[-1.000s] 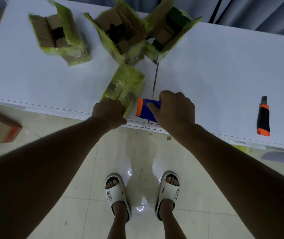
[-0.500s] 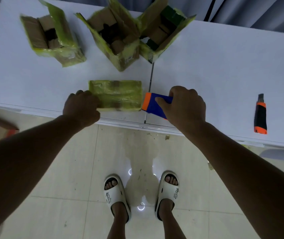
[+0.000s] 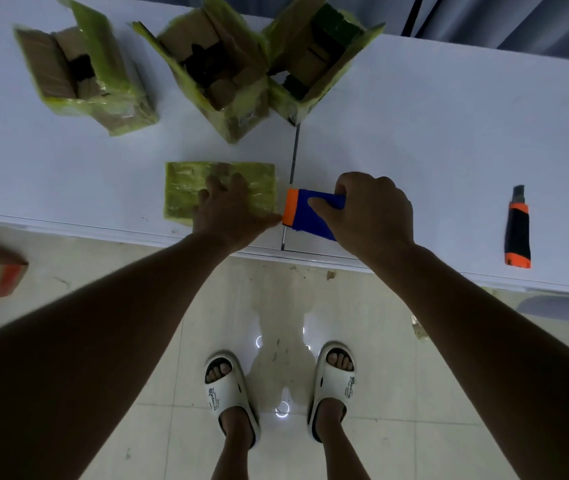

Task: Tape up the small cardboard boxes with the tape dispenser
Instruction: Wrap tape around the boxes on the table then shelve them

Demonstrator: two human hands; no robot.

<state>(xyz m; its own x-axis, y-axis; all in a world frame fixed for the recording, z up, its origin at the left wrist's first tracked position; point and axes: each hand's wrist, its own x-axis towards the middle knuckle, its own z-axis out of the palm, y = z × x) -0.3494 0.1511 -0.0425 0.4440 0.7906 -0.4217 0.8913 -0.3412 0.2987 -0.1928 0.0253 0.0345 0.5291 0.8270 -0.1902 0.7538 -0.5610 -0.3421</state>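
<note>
Head view: closed box pinned, dispenser at its right end

Left hand [image 3: 229, 216] lies flat, fingers spread and straight, on top of the closed yellow-taped box [image 3: 186, 188] near the counter [image 3: 432, 133] front edge. Right hand [image 3: 369, 216] is clamped around the blue tape dispenser [image 3: 314, 216]; its orange end sits just beside the box's right end and the left thumb. Three open boxes [image 3: 86, 74] stand beyond the left hand. Utility knife [image 3: 517, 230] lies well right of the right hand.
</note>
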